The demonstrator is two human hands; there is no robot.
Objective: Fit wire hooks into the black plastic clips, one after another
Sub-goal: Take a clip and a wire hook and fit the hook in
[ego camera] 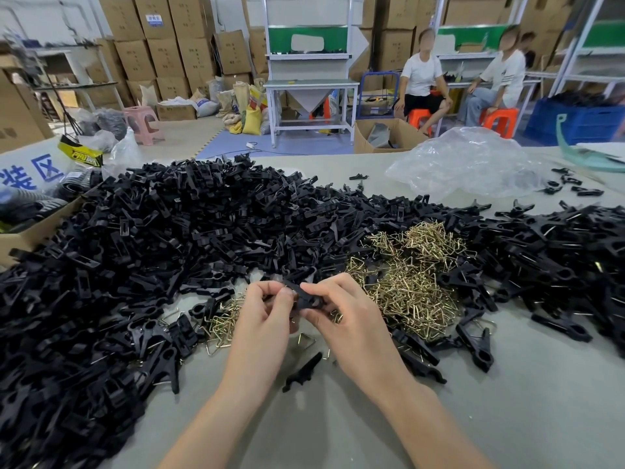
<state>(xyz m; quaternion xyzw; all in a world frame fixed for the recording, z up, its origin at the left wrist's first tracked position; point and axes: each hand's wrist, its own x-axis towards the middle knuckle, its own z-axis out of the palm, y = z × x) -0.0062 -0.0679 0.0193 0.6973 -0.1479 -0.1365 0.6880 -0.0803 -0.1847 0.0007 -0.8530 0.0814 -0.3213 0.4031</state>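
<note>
Both hands meet over the table's middle on one black plastic clip (306, 297). My left hand (267, 313) pinches its left end, fingers curled. My right hand (341, 313) grips its right end between thumb and fingers. Whether a wire hook sits in this clip is hidden by my fingers. A heap of brass-coloured wire hooks (409, 275) lies just right of my hands, and a smaller scatter of hooks (223, 321) lies to the left. A huge pile of black clips (162, 238) fills the table's left and far side.
Another mass of black clips (568, 258) covers the right side. A single clip (302, 370) lies below my hands on the grey table (338, 418). A crumpled clear plastic bag (470, 160) sits far right, a cardboard box (30, 231) far left. Two people sit on orange stools beyond.
</note>
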